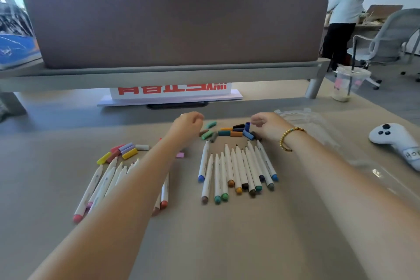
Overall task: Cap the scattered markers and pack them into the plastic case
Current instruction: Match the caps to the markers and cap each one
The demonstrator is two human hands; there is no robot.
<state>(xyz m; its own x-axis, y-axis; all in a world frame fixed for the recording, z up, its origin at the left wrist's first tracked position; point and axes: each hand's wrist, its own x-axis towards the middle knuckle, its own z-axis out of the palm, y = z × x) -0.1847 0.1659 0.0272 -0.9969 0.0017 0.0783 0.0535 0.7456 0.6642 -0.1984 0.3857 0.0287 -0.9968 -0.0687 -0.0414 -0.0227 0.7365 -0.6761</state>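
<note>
Two groups of white uncapped markers lie on the tan table: one right of centre (pixel 238 170), one on the left (pixel 102 184), partly under my left forearm. Loose caps lie beyond them: green, orange, blue and black ones (pixel 227 132) between my hands, and yellow, pink and lilac ones (pixel 122 151) at the left. My left hand (pixel 188 123) hovers over the caps with its fingers curled and nothing seen in it. My right hand (pixel 264 121) curls its fingertips against an upright dark blue cap (pixel 247 125). The clear plastic case (pixel 313 125) lies just right of my right hand.
A white game controller (pixel 395 141) lies at the right edge. A plastic cup with a straw (pixel 347 84) stands at the back right. A grey divider panel (pixel 175 27) and a sign with red characters (pixel 170 91) close off the back. Two people and a chair are beyond.
</note>
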